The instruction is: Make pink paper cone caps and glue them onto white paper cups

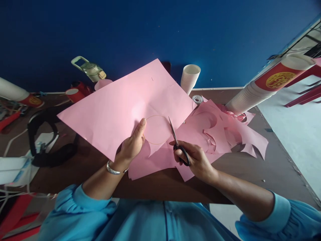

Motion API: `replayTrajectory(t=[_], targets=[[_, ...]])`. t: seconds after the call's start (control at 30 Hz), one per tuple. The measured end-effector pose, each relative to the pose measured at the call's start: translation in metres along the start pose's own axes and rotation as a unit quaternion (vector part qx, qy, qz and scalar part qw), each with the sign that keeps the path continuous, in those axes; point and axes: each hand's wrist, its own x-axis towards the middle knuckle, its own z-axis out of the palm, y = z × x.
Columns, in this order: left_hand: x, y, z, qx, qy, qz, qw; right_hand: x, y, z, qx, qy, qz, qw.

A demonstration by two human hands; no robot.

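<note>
Left grip (133,143) apparently pinches, thumb (140,128) extended; right grip (194,157) curls.

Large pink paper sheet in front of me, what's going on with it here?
A person's left hand holds up the large pink paper sheet, which bears a thin circular outline. The right hand holds black-handled metal scissors, blades beside the outline's right edge. Pink paper pieces, some with curved cutouts, lie on the dark brown table.

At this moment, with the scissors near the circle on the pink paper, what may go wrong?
The left hand has its thumb beside the circle, so the scissors might nick it if they come round that side. Also, the pink paper is held up by this hand alone, so it may bend and the cut could stray.
</note>
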Motion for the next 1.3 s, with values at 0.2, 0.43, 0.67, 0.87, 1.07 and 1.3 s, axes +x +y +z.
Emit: replayTrajectory(t=[0.2, 0.43, 0.67, 0.87, 1.07, 1.3], targets=[[0.009, 0.001, -0.001, 0.026, 0.013, 0.029, 0.999, 0.001, -0.001, 0.0, 0.001, -0.004, -0.003, 1.0], [0.01, -0.005, -0.012, 0.001, -0.066, -0.054, 0.996, 0.001, -0.003, -0.001, -0.018, -0.006, -0.001, 1.0], [0.017, 0.0, -0.018, -0.007, -0.068, -0.091, 0.994, 0.0, -0.005, -0.002, -0.017, -0.015, 0.001, 1.0], [0.021, 0.002, -0.018, 0.008, -0.056, -0.095, 0.994, 0.0, -0.006, -0.001, -0.018, -0.016, 0.003, 1.0], [0.021, 0.003, -0.018, 0.011, -0.055, -0.094, 0.994, 0.0, -0.005, -0.002, -0.014, -0.02, -0.001, 1.0], [0.023, -0.002, -0.018, -0.01, -0.06, -0.09, 0.994, 0.0, -0.003, -0.001, 0.005, -0.018, 0.002, 1.0]])
